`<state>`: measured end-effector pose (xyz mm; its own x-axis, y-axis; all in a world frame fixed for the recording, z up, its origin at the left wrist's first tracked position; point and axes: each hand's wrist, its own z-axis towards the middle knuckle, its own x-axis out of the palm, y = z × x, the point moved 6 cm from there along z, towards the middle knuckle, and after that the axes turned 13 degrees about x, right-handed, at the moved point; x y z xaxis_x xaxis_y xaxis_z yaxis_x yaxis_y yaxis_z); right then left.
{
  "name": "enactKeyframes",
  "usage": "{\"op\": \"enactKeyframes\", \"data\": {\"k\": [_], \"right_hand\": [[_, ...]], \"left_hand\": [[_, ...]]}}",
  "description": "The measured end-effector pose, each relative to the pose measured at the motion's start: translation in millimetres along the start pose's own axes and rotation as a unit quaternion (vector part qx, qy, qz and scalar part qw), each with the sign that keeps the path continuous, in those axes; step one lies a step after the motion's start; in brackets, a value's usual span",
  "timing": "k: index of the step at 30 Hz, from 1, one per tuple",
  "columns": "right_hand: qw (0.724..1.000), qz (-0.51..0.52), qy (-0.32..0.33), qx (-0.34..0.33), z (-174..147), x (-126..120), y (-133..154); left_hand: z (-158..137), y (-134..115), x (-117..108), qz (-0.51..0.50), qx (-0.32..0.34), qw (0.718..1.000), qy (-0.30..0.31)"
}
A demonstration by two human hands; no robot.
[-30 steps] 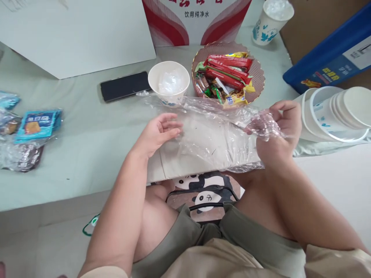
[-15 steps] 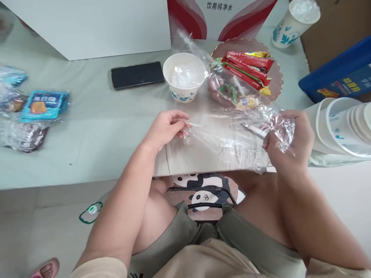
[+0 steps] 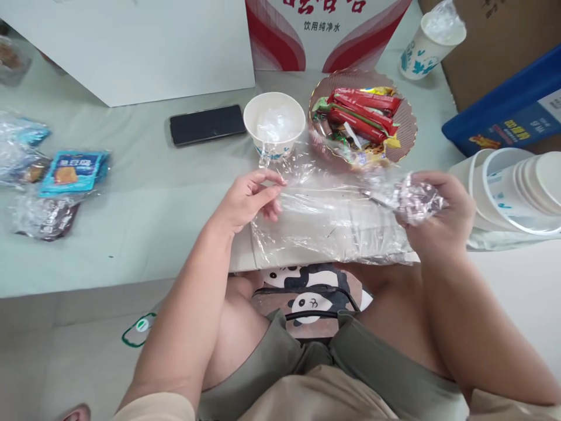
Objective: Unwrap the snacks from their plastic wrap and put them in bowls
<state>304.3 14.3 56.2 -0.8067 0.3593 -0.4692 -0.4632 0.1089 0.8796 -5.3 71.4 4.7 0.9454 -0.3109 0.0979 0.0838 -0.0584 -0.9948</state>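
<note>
Pale green cloth covers the table [image 3: 144,222], where a paper cup [image 3: 274,100] stands upright with clear plastic inside. Just on the person's side of the cup, the left hand [image 3: 249,202] reaches forward, thumb and forefinger close, other fingers loosely bent; whether it pinches anything I cannot tell. Nearer the person and well to the cup's right, the right hand [image 3: 439,219] curls firmly around a bunched end of clear film [image 3: 298,202], its forearm angled in from the lower right. From that bunch a slim metallic thing [image 3: 380,200] points leftward, too indistinct to name. The rest of the film spreads between the hands, in front of the cup, one loose fold seeming to overlap the cup's front. A sharp tug there could tip the cup, which looks light, and the metallic tip might tear the thin film if the wrist twists. Farther out, a phone [image 3: 208,124] lies just left of the cup, and a ribbed bowl [image 3: 407,131] of wrapped snacks [image 3: 363,111] sits to its right.
</note>
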Motion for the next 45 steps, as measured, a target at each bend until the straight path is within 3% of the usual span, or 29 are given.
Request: {"op": "enactKeyframes", "data": {"k": [2, 5, 8, 12, 16, 21, 25, 28, 31, 38, 42, 45], "right_hand": [[0.998, 0.018, 0.064, 0.023, 3, 6, 0], [0.984, -0.047, 0.143, 0.092, 3, 16, -8], [0.982, -0.030, 0.133, 0.128, 3, 15, -13], [0.973, 0.144, 0.131, 0.122, 5, 13, -14], [0.944, 0.249, 0.183, 0.112, 8, 16, -14], [0.915, 0.292, 0.247, 0.128, 11, 18, -11], [0.907, 0.279, 0.270, 0.164, 11, 25, -13], [0.923, 0.209, 0.246, 0.211, 9, 31, -22], [0.939, 0.155, 0.214, 0.221, 4, 32, -26], [0.946, 0.172, 0.184, 0.202, 6, 22, -26], [0.989, 0.049, 0.064, 0.123, 11, 8, -26], [0.998, 0.016, -0.057, 0.023, 9, -9, -9]], "left_hand": [[1, -1, -4, -0.006, 0.008, 1.000, -0.030], [1, 2, -9, -0.017, -0.004, 0.998, -0.052], [1, 3, -13, -0.020, -0.021, 0.998, -0.054], [-2, 0, -17, -0.056, -0.026, 0.996, -0.058], [-4, -5, -20, -0.098, -0.023, 0.993, -0.054], [-1, -5, -25, -0.087, 0.007, 0.995, -0.050], [6, 11, -36, -0.060, 0.009, 0.991, -0.117], [9, 18, -44, 0.004, 0.025, 0.985, -0.170], [9, 13, -47, 0.067, 0.055, 0.980, -0.181], [6, 4, -30, 0.008, 0.052, 0.996, -0.069], [6, 1, -25, -0.012, 0.048, 0.999, -0.020], [4, -3, -27, -0.057, 0.052, 0.997, -0.011]]}}
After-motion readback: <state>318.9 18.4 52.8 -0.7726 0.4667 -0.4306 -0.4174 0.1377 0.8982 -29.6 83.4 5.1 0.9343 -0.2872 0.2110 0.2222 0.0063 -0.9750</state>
